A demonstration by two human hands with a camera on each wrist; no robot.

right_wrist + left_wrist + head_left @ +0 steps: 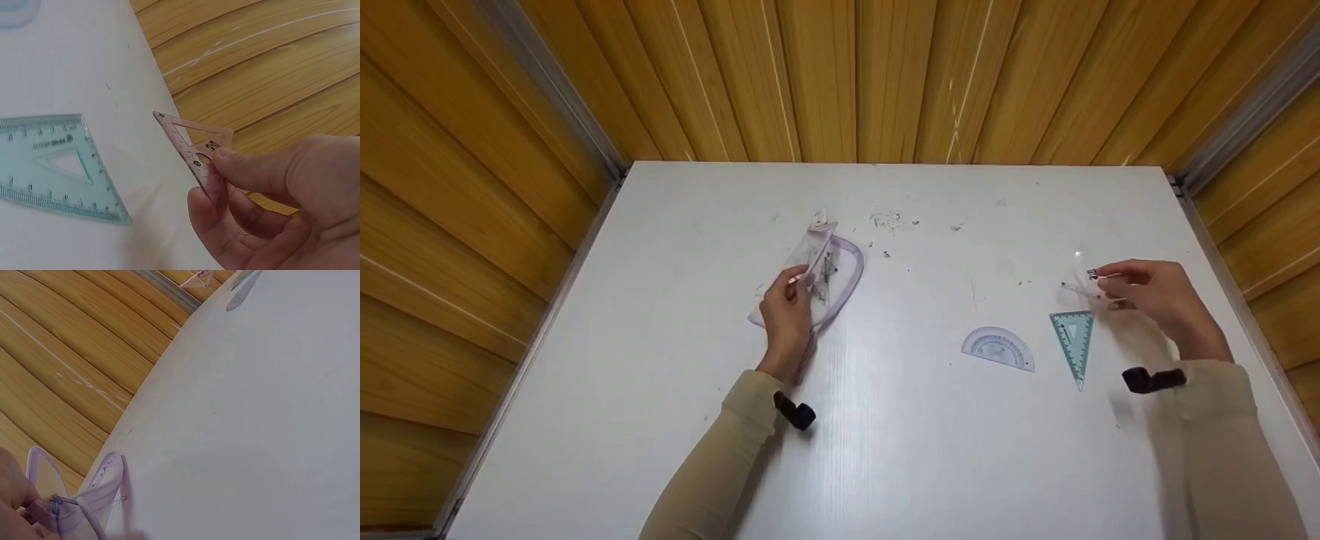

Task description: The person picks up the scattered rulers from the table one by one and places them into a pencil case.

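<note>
My left hand (787,307) grips the edge of a clear zip pouch with lilac trim (851,277), left of the table's middle. Small dark items show through the pouch's see-through side. In the left wrist view the pouch (107,486) gapes at its zip beside my fingers. Over at the right, my right hand (1162,296) pinches a small pinkish clear set square (194,152) between thumb and fingers, raised off the table. Just below that hand lies a teal set square (1072,345). A clear protractor (997,349) rests to its left.
The white table (885,450) has dark scuff marks near its far side. Wood-patterned panels (855,82) stand behind it and at both sides. Each sleeve carries a black wrist camera (1151,380).
</note>
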